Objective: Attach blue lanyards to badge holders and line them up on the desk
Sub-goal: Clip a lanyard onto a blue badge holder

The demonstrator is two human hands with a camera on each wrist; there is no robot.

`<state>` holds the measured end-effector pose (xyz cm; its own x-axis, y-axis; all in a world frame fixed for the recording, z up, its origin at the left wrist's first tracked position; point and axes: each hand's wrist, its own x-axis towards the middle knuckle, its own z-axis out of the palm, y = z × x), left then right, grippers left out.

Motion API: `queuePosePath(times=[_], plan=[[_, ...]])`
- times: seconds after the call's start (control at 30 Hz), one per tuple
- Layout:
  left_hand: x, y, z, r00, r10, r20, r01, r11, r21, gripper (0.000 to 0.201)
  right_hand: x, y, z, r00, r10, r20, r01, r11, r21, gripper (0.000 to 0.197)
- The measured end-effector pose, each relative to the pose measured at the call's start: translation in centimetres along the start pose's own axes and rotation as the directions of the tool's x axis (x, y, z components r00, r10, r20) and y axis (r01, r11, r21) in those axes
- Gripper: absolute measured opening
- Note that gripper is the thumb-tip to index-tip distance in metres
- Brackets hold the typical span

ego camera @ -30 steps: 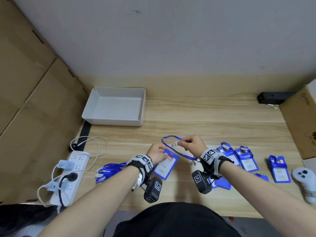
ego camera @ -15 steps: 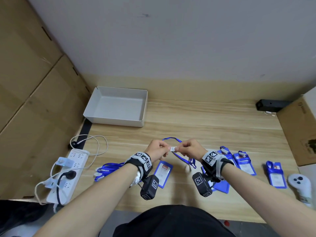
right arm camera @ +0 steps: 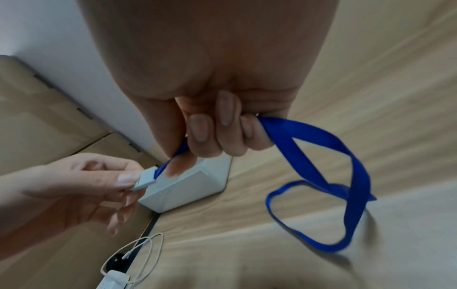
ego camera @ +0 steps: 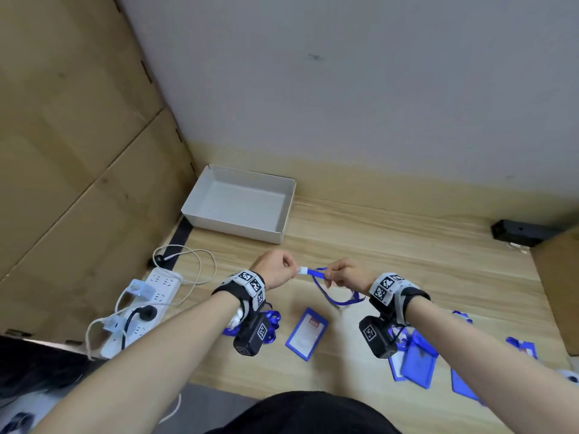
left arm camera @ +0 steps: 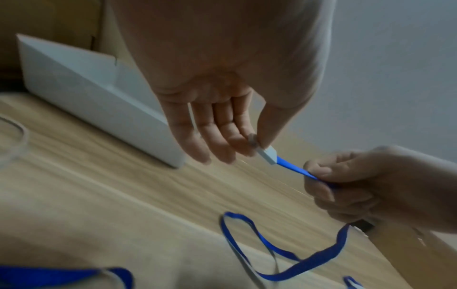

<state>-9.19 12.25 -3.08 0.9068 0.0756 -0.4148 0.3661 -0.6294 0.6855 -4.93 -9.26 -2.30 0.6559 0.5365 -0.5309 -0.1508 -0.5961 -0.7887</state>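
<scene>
Both hands are raised above the desk with a blue lanyard (ego camera: 332, 294) stretched between them. My left hand (ego camera: 279, 270) pinches the lanyard's white clip end (left arm camera: 268, 155) between thumb and forefinger; its other fingers stay fairly straight. My right hand (ego camera: 344, 275) grips the ribbon (right arm camera: 296, 135) a little way from the clip, fingers curled round it, and the loop hangs down to the desk. A blue badge holder (ego camera: 307, 333) lies flat on the desk below the hands. More lanyards (ego camera: 269, 321) lie under my left wrist.
A white tray (ego camera: 200, 198) stands at the back left. A power strip (ego camera: 147, 305) with cables lies at the left edge. Several blue badge holders (ego camera: 418, 358) lie at the right. A black box (ego camera: 517, 233) and a cardboard box (ego camera: 560, 292) are far right.
The left hand left the badge holder on the desk and took the lanyard's clip end. Both hands rose and drew apart, pulling the ribbon taut. The head camera tilted up.
</scene>
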Motion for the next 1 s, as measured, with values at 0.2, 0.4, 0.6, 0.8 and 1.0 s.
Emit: queuePosePath(times=[0.2, 0.4, 0.6, 0.8, 1.0], plan=[[-1.7, -3.2, -7.6, 0.953, -0.101, -0.285, 0.137, 0.985, 0.107, 0.014, 4.1, -7.4, 1.2, 0.991, -0.084, -0.101, 0.042, 0.930, -0.366, 0.022], [-3.3, -6.5, -13.1, 0.890, -0.117, -0.440, 0.156, 0.986, 0.055, 0.013, 6.6, -9.8, 1.6, 0.985, -0.005, -0.171, -0.077, 0.880, -0.469, 0.029], [-4.1, -4.0, -14.7, 0.985, 0.078, -0.152, -0.042, 0.973, 0.226, 0.013, 6.3, -6.3, 0.9, 0.970, 0.067, -0.234, -0.226, 0.599, -0.768, 0.057], [-3.5, 1.3, -16.2, 0.994, 0.088, -0.066, -0.094, 0.991, -0.093, 0.013, 5.4, -13.2, 6.7, 0.986, -0.166, 0.013, 0.165, 0.967, -0.196, 0.055], [-2.6, 1.9, -20.5, 0.974, -0.010, -0.224, -0.056, 0.957, -0.286, 0.012, 5.0, -17.4, 7.5, 0.952, -0.270, -0.142, 0.300, 0.912, 0.279, 0.029]])
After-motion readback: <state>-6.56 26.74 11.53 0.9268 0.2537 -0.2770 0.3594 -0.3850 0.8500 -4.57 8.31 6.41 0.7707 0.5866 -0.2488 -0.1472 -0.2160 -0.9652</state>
